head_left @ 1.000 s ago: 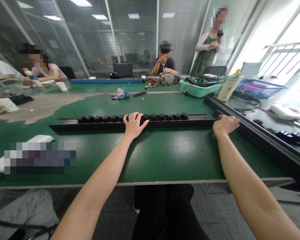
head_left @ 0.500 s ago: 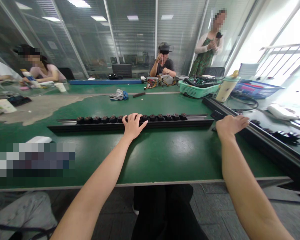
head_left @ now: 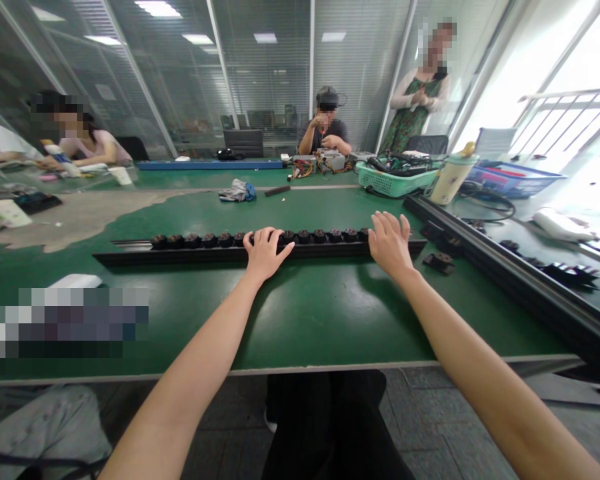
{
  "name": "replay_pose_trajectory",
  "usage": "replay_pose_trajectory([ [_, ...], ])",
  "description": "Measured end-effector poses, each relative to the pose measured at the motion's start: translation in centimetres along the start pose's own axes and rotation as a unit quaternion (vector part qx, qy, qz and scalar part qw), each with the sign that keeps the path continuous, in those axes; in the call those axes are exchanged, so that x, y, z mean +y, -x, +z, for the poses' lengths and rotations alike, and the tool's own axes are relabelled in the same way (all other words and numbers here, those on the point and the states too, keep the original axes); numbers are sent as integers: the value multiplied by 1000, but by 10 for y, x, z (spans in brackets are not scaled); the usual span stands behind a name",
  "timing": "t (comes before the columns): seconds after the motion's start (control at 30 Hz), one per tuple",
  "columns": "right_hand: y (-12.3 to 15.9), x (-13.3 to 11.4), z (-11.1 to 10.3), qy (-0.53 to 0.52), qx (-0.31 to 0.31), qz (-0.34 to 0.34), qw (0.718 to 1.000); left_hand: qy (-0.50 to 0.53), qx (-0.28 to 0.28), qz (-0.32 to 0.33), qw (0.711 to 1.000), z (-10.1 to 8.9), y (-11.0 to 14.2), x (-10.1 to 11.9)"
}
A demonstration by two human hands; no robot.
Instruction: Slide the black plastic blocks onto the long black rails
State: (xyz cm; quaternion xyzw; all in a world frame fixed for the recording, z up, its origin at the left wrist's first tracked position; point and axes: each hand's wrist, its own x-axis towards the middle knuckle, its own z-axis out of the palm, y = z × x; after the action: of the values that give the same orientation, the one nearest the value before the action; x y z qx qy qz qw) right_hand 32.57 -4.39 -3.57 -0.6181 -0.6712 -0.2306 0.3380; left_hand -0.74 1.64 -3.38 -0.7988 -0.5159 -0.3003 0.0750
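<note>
My left hand (head_left: pixel 266 252) lies across a long black rail (head_left: pixel 180 256), its fingertips on a row of several dark round parts (head_left: pixel 210 239). My right hand (head_left: pixel 390 243) rests with spread fingers by the rail's right end, touching the last parts and holding nothing. Just right of it, a small dark block (head_left: pixel 439 263) sits on the green table (head_left: pixel 320 313). Another black rail (head_left: pixel 525 280) runs diagonally along the right, with dark parts (head_left: pixel 570 273) beyond it. My palms hide part of the row.
At the far side are a crumpled cloth (head_left: pixel 237 191), a green basket of cables (head_left: pixel 397 180) and a cream bottle (head_left: pixel 453 179). A co-worker (head_left: pixel 325 123) sits working beyond them, and a person (head_left: pixel 417 107) stands behind. A blue basket (head_left: pixel 513 173) stands right.
My right hand has moved left and forward from the diagonal rail to the front rail's right end, and its fingers have spread. My left hand has stayed in place.
</note>
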Motion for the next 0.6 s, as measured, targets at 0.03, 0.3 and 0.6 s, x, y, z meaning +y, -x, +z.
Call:
replay_pose_trajectory([
  [0.03,0,-4,4,-17,-16,-23,999,1,0,0,1000,0,0,0],
  [0.3,4,-2,26,-108,-65,-42,991,-1,-8,-4,1000,-2,0,1],
  [0.6,0,4,29,-159,-52,-25,986,-1,-8,-4,1000,-1,0,0],
])
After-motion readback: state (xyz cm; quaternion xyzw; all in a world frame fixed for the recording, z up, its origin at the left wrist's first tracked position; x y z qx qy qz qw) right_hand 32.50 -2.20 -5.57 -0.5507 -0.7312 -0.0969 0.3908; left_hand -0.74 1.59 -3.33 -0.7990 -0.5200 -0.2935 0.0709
